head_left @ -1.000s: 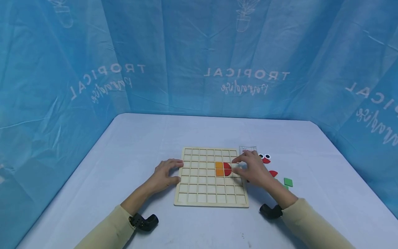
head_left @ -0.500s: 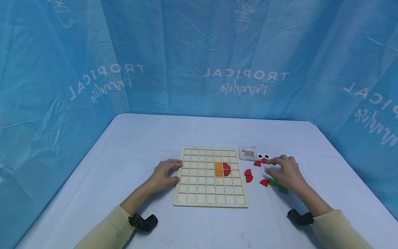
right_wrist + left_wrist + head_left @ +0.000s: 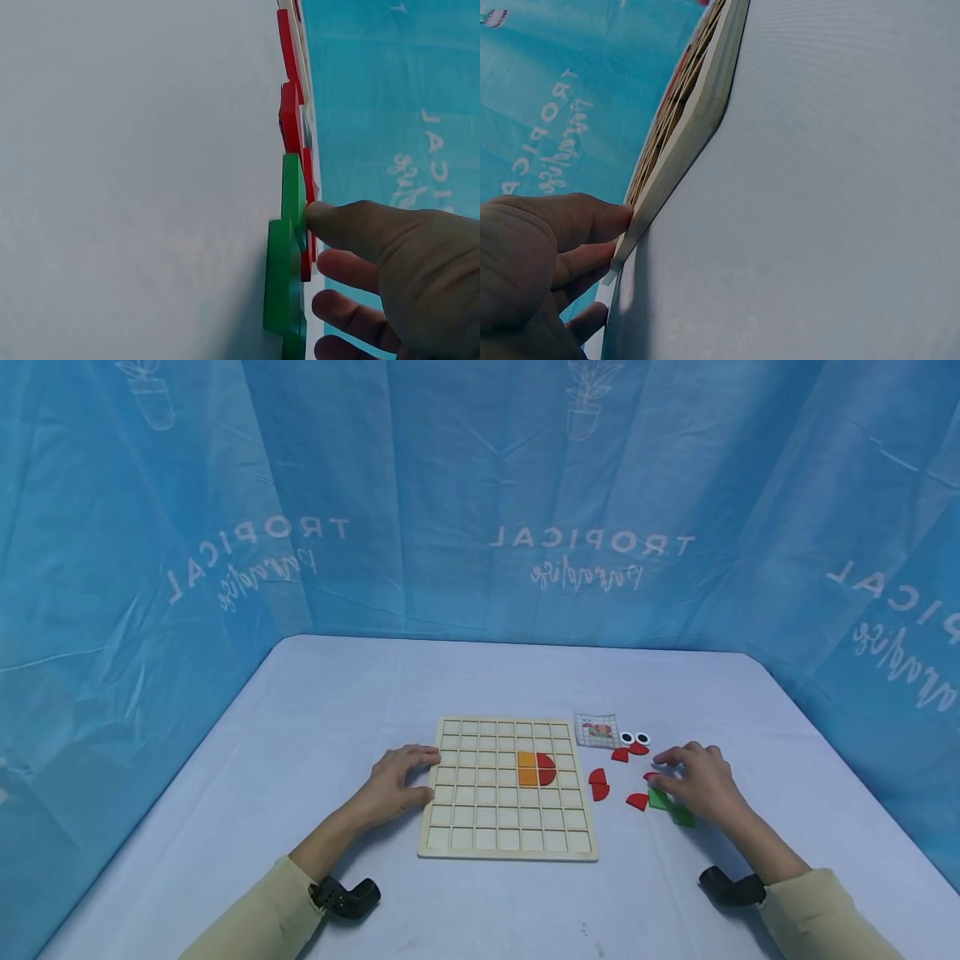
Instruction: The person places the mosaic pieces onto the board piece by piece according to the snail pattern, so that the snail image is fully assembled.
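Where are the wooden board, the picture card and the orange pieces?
Wooden board (image 3: 508, 797), head view: bare square near its middle.
Picture card (image 3: 597, 731), head view: its printed middle.
Orange pieces (image 3: 527, 759), head view: face of the farther piece.

Reading TROPICAL Paradise, mirrored, in white lettering (image 3: 595, 537) on the blue curtain (image 3: 465, 468).
Repeating at left, centre and right, there running out of frame; showing partly in both wrist views.
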The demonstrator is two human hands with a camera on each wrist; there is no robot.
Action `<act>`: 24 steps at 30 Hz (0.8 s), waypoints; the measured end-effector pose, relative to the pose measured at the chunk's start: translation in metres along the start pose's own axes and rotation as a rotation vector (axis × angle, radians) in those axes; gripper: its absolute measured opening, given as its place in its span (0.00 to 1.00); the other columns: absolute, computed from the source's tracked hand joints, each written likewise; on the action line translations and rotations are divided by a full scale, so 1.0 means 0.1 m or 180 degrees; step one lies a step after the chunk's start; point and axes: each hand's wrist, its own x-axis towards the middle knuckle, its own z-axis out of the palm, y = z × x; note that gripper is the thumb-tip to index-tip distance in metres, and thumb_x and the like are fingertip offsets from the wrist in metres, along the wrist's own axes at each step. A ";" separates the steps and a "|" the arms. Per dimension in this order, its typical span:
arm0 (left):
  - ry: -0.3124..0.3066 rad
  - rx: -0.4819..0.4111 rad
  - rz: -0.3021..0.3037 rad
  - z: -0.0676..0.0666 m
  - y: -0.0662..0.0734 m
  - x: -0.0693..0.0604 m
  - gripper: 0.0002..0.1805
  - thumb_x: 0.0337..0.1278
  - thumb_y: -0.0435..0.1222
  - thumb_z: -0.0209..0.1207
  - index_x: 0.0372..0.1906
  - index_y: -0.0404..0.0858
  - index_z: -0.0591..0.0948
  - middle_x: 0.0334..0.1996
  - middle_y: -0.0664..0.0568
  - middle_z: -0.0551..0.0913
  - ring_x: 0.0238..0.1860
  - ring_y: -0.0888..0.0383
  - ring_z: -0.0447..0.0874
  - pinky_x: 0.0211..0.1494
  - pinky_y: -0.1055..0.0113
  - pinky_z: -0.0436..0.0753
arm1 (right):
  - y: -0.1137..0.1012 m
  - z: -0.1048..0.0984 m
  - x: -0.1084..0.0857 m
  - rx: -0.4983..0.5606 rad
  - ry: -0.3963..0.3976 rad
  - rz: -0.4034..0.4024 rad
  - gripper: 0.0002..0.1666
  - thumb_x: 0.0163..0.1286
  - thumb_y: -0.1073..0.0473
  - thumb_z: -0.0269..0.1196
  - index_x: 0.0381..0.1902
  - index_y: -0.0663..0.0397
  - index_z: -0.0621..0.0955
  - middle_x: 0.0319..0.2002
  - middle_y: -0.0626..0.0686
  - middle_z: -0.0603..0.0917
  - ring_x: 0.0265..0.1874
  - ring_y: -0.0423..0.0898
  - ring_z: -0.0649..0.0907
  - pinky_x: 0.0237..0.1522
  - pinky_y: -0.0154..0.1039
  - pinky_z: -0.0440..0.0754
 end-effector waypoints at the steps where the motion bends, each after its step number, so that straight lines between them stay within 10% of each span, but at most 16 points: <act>1: -0.0001 -0.0003 0.0004 0.00 0.00 0.00 0.27 0.47 0.31 0.63 0.58 0.37 0.76 0.64 0.46 0.71 0.70 0.42 0.57 0.74 0.40 0.42 | 0.01 -0.01 0.00 -0.0019 -0.0002 -0.0009 0.28 0.50 0.49 0.72 0.47 0.57 0.82 0.46 0.64 0.78 0.49 0.61 0.69 0.37 0.49 0.78; 24: 0.0017 0.0003 -0.0003 0.01 0.01 -0.01 0.27 0.46 0.31 0.63 0.57 0.36 0.76 0.64 0.46 0.71 0.70 0.43 0.57 0.73 0.40 0.44 | 0.28 -0.05 0.02 -0.0026 -0.0148 -0.0067 0.22 0.54 0.51 0.69 0.45 0.57 0.83 0.46 0.63 0.77 0.46 0.58 0.70 0.34 0.42 0.74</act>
